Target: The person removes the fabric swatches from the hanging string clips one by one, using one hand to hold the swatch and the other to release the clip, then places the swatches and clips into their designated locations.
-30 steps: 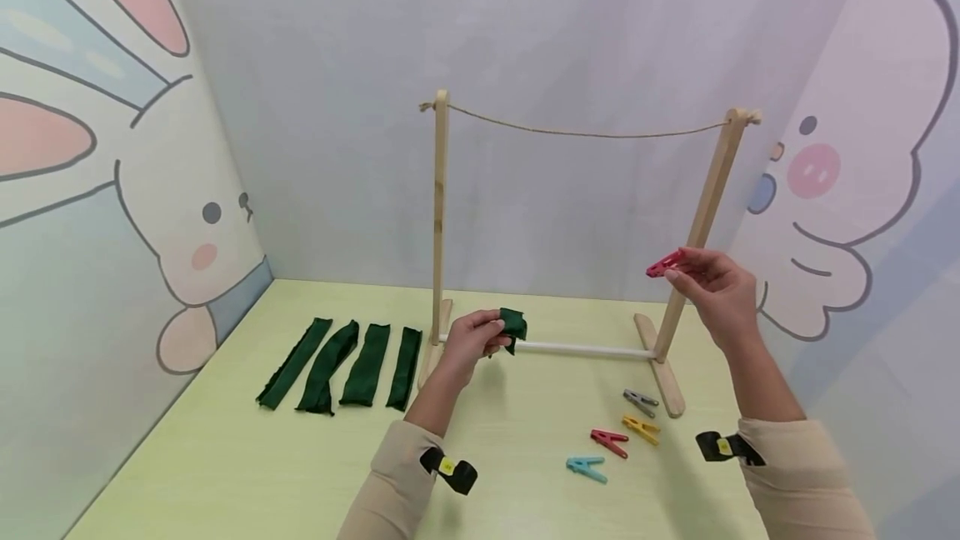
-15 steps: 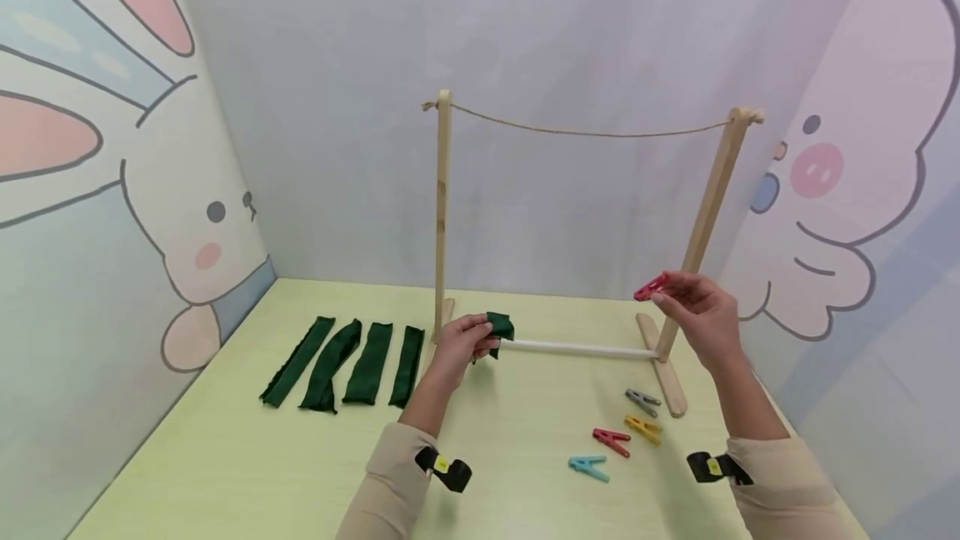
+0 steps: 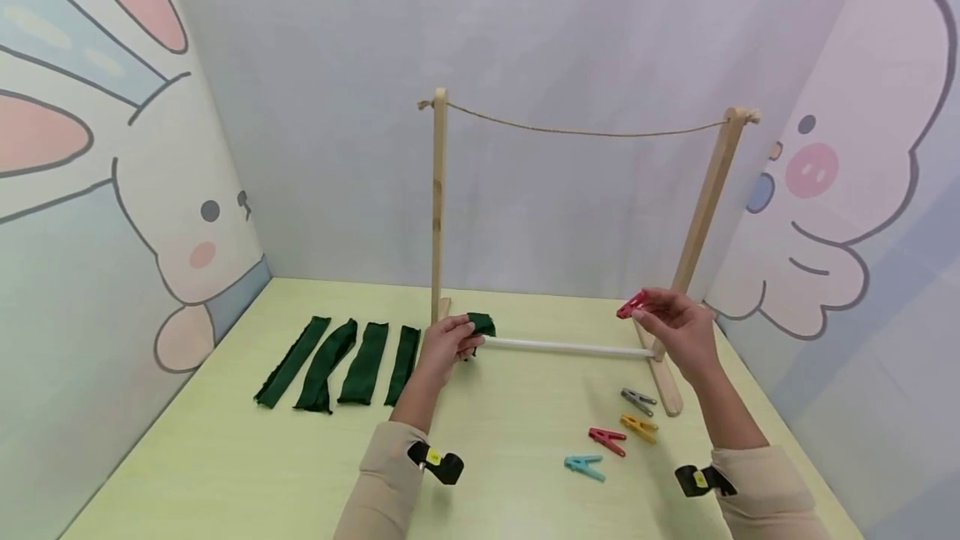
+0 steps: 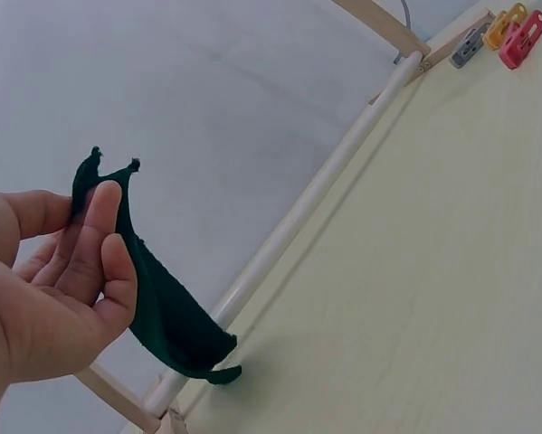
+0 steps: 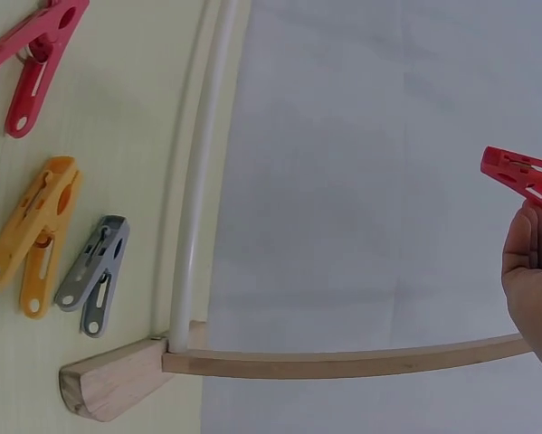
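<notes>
My left hand (image 3: pixel 446 347) pinches one end of a dark green cloth strip (image 4: pixel 166 307) between thumb and fingers. The strip's other end hangs down past the white bar (image 4: pixel 316 185), overlapping it in the left wrist view. Over on the right, my right hand (image 3: pixel 681 330) pinches a red clothespin (image 3: pixel 632 304) by its handles, in front of the rack's right post. In the right wrist view this red clothespin (image 5: pixel 521 172) points away from the fingers. Above both hands a thin rope (image 3: pixel 585 133) sags between the two wooden posts (image 3: pixel 438 207).
Several green cloth strips (image 3: pixel 365 363) lie side by side on the table at left. Gray (image 3: pixel 638 401), yellow (image 3: pixel 639 428), red (image 3: pixel 607 441) and light blue (image 3: pixel 584 466) clothespins lie at front right. The rack's wooden foot (image 3: pixel 666 382) stands behind them.
My left hand has moved left with the green strip, toward the left post. My right hand has come down and to the left, still holding the red clothespin.
</notes>
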Available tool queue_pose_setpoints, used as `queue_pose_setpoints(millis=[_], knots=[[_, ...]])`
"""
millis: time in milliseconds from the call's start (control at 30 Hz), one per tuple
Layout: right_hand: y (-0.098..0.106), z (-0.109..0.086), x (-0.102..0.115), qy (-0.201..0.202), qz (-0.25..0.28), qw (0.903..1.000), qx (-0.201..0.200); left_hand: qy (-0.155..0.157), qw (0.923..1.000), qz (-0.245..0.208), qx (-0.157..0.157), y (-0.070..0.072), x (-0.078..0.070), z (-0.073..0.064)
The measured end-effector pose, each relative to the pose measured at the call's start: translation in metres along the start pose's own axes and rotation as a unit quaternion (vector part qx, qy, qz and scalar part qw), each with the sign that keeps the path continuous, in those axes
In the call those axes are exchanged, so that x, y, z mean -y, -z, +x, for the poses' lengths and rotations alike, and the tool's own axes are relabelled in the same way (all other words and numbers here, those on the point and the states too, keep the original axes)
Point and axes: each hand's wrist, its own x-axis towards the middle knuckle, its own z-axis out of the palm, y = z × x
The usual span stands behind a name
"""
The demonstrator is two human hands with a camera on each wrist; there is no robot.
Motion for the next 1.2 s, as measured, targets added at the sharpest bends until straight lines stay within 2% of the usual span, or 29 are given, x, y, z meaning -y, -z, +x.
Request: queue_pose_setpoints(millis=[233, 433, 633, 900, 1200], knots=[[-0.002, -0.011, -0.007, -0.038, -0.040, 0.9985, 0.001, 0.010, 0.9998, 0.008, -0.017, 0.014, 0.009, -0.005], [-0.005, -0.022, -0.015, -0.049, -0.022, 0.9985, 0.001, 0.022, 0.9996, 0.012, -0.010, 0.017, 0.013, -0.015], [-0.006, -0.031, -0.024, -0.062, -0.047, 0.9970, -0.003, 0.024, 0.9995, 0.019, -0.005, 0.020, 0.020, -0.028], [-0.008, -0.045, -0.034, -0.162, -0.093, 0.9814, -0.043, 0.026, 0.9986, 0.024, 0.039, 0.015, 0.027, -0.036], [-0.018, -0.057, -0.041, -0.250, -0.031, 0.9658, -0.062, 0.038, 0.9974, 0.047, 0.038, 0.025, 0.031, -0.047]])
